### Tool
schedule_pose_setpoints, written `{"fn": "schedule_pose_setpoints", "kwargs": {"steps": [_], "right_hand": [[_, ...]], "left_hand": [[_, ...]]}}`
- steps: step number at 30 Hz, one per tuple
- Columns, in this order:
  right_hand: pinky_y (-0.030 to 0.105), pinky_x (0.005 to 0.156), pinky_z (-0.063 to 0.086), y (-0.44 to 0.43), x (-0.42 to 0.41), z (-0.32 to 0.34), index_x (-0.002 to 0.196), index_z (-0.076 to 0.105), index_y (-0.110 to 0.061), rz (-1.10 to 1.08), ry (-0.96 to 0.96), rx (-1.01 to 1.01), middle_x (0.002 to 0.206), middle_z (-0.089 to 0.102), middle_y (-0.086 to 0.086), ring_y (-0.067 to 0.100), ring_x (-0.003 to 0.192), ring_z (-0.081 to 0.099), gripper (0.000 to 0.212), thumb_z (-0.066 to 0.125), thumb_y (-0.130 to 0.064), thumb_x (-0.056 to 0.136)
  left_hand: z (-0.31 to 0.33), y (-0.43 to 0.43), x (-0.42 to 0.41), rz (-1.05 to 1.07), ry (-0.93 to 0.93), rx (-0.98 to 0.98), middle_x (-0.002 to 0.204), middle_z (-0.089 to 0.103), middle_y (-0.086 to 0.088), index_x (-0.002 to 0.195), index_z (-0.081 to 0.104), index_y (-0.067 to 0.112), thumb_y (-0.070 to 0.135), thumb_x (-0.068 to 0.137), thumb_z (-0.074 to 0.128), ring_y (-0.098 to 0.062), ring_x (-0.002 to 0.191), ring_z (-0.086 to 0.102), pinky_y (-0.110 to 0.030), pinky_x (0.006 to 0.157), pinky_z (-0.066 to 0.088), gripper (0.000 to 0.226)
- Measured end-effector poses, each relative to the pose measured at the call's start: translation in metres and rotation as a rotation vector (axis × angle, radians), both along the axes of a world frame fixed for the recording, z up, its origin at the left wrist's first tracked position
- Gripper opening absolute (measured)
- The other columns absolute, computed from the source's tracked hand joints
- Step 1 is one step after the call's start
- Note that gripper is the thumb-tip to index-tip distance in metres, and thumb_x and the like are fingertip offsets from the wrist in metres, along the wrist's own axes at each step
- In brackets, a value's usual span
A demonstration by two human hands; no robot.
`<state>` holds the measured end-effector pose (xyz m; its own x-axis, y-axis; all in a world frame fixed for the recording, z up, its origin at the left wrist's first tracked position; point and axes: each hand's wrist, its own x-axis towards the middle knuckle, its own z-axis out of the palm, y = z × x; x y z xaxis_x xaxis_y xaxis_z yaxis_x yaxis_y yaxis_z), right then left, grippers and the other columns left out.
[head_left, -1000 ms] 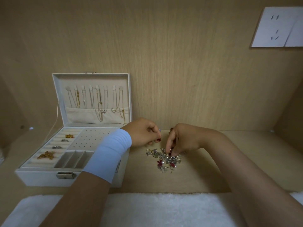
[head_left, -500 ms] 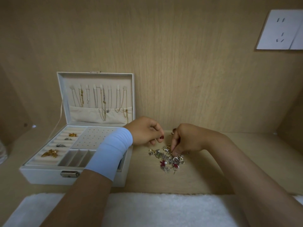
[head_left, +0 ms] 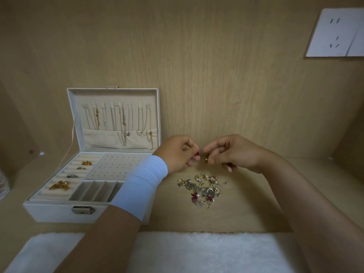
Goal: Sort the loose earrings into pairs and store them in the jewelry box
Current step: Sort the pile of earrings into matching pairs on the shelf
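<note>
Pinches a gold earring (head_left: 206, 160) in the right hand (head_left: 232, 154) near the pile (head_left: 201, 191), left hand (head_left: 177, 154) curled close, contents unclear, seemingly seeking its match.

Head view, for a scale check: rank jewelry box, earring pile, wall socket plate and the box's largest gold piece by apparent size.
1. jewelry box.
2. wall socket plate, cut off at the frame edge.
3. earring pile, slightly smaller-looking but nearer the camera, so 2 and 3 are unsure.
4. gold piece, clearly smallest.

The left forearm (head_left: 137, 186) crosses the jewelry box (head_left: 59, 211), blocking its right side.
</note>
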<state>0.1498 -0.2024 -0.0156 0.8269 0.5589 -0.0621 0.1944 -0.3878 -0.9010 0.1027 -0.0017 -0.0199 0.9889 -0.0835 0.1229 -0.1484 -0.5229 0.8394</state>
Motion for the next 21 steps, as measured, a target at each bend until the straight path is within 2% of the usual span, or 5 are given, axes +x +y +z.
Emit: {"fn": "schedule_pose_setpoints", "kwargs": {"steps": [5,11,15,18,21], "right_hand": [[0.018,0.041,0.035,-0.004,0.001,-0.002,0.098,0.076,-0.013,0.042,-0.008,-0.134,0.086,0.069,0.007,0.008,0.045,0.049,0.026,0.079,0.002,0.078],[0.019,0.041,0.036,-0.001,-0.001,-0.003,0.091,0.076,-0.013,0.05,-0.03,-0.203,0.077,0.066,0.008,0.009,0.047,0.049,0.017,0.082,-0.004,0.077],[0.02,0.04,0.034,-0.007,0.005,-0.003,0.089,0.079,-0.012,-0.092,-0.09,-0.111,0.066,0.062,0.01,0.013,0.048,0.049,0.006,0.078,-0.013,0.084],[0.017,0.037,0.034,-0.024,0.017,-0.005,0.09,0.078,-0.009,-0.284,-0.164,-0.053,0.05,0.061,-0.004,0.008,0.039,0.046,0.007,0.074,-0.004,0.086],[0.016,0.042,0.039,-0.037,0.028,-0.014,0.078,0.077,-0.015,-0.426,-0.249,-0.124,0.054,0.062,-0.004,0.002,0.038,0.049,0.012,0.079,-0.003,0.08]], "left_hand": [[0.0,0.004,0.001,0.026,0.016,0.098,0.072,0.072,0.005,0.091,0.065,0.015,0.015,0.096,0.057,-0.01,0.06,0.062,-0.031,0.066,0.055,0.01],[-0.003,0.004,0.001,-0.035,0.063,0.178,0.08,0.075,0.002,0.09,0.068,0.016,0.016,0.092,0.064,-0.003,0.054,0.059,-0.022,0.063,0.049,0.005],[-0.002,0.004,0.0,-0.044,0.025,0.172,0.072,0.071,0.005,0.088,0.07,0.017,0.017,0.09,0.067,0.0,0.052,0.057,-0.021,0.063,0.048,0.004],[-0.002,-0.001,0.006,-0.006,-0.03,0.169,0.07,0.068,0.005,0.083,0.069,0.023,0.016,0.09,0.067,0.001,0.054,0.058,-0.022,0.063,0.051,0.011],[-0.003,-0.02,0.021,0.014,-0.061,0.152,0.066,0.066,0.011,0.079,0.069,0.028,0.014,0.087,0.07,-0.004,0.058,0.061,-0.028,0.071,0.054,0.015]]}}
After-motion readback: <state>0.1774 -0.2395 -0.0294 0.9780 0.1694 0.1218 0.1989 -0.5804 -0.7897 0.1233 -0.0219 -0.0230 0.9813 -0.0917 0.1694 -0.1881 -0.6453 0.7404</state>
